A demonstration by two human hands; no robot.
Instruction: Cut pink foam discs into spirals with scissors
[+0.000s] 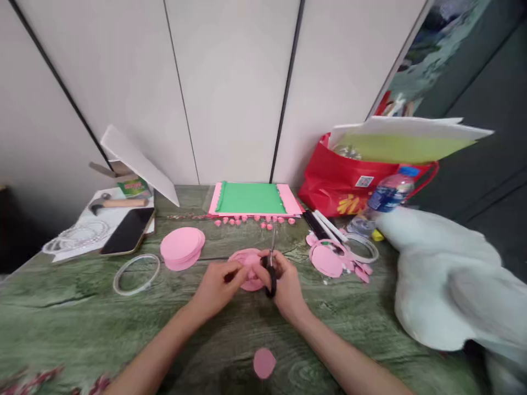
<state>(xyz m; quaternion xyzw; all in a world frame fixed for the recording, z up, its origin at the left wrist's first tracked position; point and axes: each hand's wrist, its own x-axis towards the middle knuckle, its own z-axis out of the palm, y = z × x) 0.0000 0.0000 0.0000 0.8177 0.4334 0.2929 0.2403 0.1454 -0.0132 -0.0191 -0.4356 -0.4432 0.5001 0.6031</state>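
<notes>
My left hand (pixel 217 286) has its thumb and forefinger closed on the edge of a pink paper piece (pixel 249 270) in the middle of the table. My right hand (pixel 288 286) holds a pair of black-handled scissors (pixel 269 277), with the blades pointing up and away from me. The thumb and fingertips of that hand also meet at the pink paper. Beneath the fingers lies more round pink paper, and its exact layers are partly hidden. Nearer to me, a small pink paper circle (pixel 264 363) rests on the table.
Stacked pink paper discs (pixel 181 248) and a tape roll (pixel 135 274) are at left, with a phone (pixel 128 230) and hammer (pixel 119 203) behind. Green sheets (pixel 250 197) and small pink rolls stand at back. Right are pink scraps (pixel 327 260), a bottle (pixel 387 195), a red bag (pixel 329 181).
</notes>
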